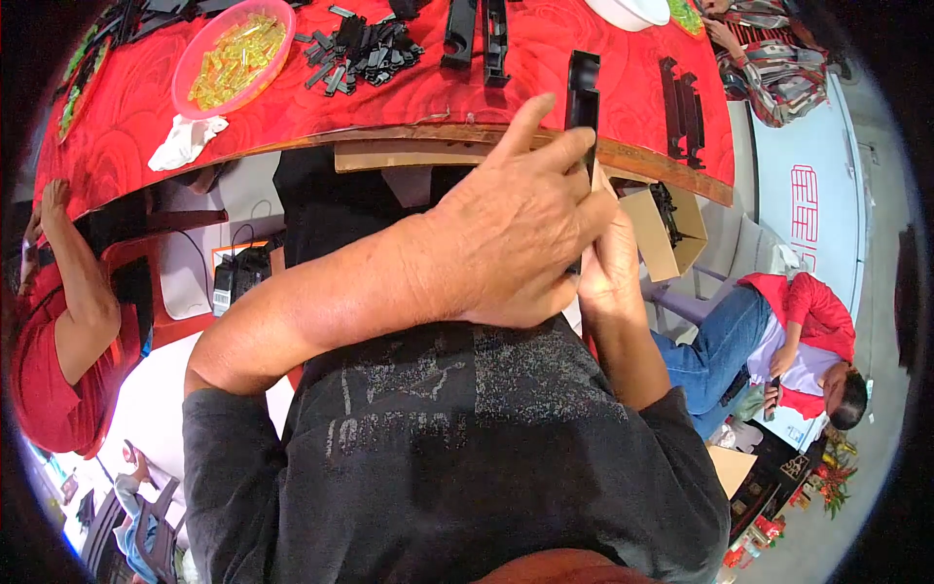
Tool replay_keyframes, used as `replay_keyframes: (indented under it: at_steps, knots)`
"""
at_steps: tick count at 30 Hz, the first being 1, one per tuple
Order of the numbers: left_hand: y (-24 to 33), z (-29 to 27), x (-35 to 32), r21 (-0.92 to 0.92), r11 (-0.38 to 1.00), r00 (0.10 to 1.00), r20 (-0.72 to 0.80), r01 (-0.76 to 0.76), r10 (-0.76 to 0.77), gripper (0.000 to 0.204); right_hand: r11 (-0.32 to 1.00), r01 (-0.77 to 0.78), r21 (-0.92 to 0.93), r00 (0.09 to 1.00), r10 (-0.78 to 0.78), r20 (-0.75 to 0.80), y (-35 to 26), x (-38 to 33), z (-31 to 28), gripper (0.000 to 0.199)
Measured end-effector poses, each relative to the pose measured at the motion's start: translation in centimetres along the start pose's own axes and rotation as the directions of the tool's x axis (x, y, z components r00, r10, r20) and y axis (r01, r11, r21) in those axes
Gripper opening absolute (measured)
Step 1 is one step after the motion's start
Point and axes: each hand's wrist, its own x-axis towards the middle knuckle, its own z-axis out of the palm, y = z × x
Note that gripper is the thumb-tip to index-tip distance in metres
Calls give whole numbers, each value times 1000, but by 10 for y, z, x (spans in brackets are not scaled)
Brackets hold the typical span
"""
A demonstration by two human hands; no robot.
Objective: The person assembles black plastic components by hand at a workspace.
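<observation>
A long, narrow black plastic housing (583,90) is held upright in front of my chest, its top end reaching over the table's edge. My left hand (530,219) crosses over from the left and closes its fingers round the middle of the housing, one finger sticking up free. Behind and below it, my right hand (613,255) grips the same piece from the right; the left hand hides most of its fingers. Past the hands, two similar black housings (494,44) lie on the table, and more slim black strips (684,112) lie at the right.
On the red-covered table (409,105) stand a pink basin (182,73) of yellow clear pieces, a pile of small black parts (360,54) and a white cloth (188,141). An open cardboard box (681,234) sits below the right edge. Other people sit left and right.
</observation>
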Motion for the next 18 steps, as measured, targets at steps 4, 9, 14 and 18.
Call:
replay_keyframes:
  at_steps: [4,9,14,18]
  knots:
    - [4,-2,1,10,1000,1000,29,-9,9,39,1000,10,-4,999,-10,47,0,4,-9,37]
    - [4,-1,-1,-15,1000,999,33,-9,9,38,1000,7,0,999,-7,32,2,1,-8,37]
    - [3,0,-2,-25,1000,1000,15,-16,16,38,1000,21,-5,999,-20,48,0,1,-7,37]
    - [4,0,-2,-2,1000,1000,-6,-16,16,39,999,31,15,999,-31,39,0,2,-7,36]
